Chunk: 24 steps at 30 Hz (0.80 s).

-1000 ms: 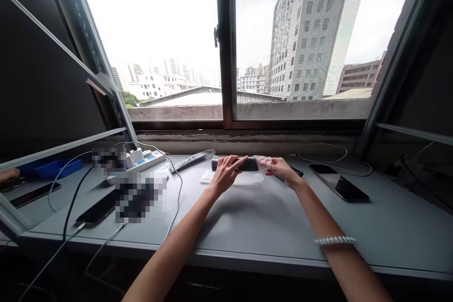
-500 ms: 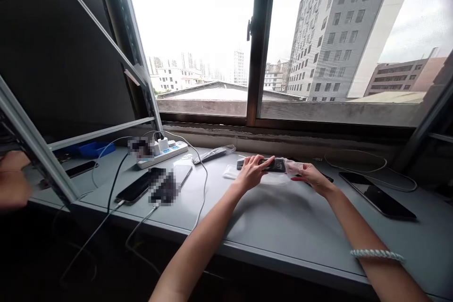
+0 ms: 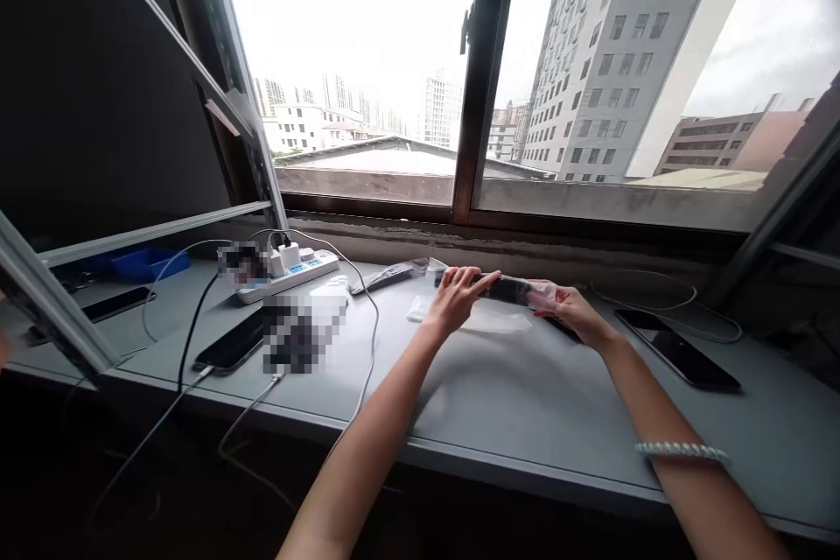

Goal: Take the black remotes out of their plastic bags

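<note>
Both my hands are held over the back of the desk, at a flat black rectangular item (image 3: 507, 290) whose exact kind I cannot make out. My left hand (image 3: 454, 299) grips its left part, fingers over the top and the index finger stretched along it. Clear plastic wrapping (image 3: 542, 296) covers its right end, and my right hand (image 3: 577, 315) pinches that wrapping. Below the item, a clear plastic sheet or bag (image 3: 495, 316) lies on the desk. Part of a dark flat thing (image 3: 560, 330) shows under my right hand.
A black phone (image 3: 682, 352) lies at right beside a looped white cable (image 3: 696, 302). At left are a plugged-in phone (image 3: 233, 343), a blurred patch, a white power strip (image 3: 295, 276) and a blue tray (image 3: 150, 264). A bagged item (image 3: 392, 276) lies near the window; a metal frame stands left.
The view has shifted slightly, moving the desk left and up in the picture. The black item tilts down more toward the right. The other person's hand at left is nearly out of view.
</note>
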Motion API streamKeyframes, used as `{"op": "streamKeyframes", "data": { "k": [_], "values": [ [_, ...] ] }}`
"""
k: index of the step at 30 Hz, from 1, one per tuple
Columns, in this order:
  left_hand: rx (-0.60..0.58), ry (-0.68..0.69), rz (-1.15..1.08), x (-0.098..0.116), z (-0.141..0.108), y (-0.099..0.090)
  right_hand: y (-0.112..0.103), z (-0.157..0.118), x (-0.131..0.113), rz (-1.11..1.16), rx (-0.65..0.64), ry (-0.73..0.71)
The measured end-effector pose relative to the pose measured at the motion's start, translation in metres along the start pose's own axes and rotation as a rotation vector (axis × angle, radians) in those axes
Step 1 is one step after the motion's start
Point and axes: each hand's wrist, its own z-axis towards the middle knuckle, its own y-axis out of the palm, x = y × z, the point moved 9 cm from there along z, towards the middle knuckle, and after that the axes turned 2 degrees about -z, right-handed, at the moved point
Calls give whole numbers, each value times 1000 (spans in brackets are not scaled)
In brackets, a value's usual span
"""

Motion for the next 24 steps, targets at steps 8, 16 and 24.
{"op": "streamKeyframes", "data": {
  "k": [8,16,24],
  "values": [
    [-40,-114,-11,-22,1,-2,-39,3,1,62,308,-7],
    [-96,-196,-20,-32,-1,2,-94,-10,29,77,768,142],
    [-107,-195,-129,-25,1,-1,-76,-12,17,144,674,68]
  ]
}}
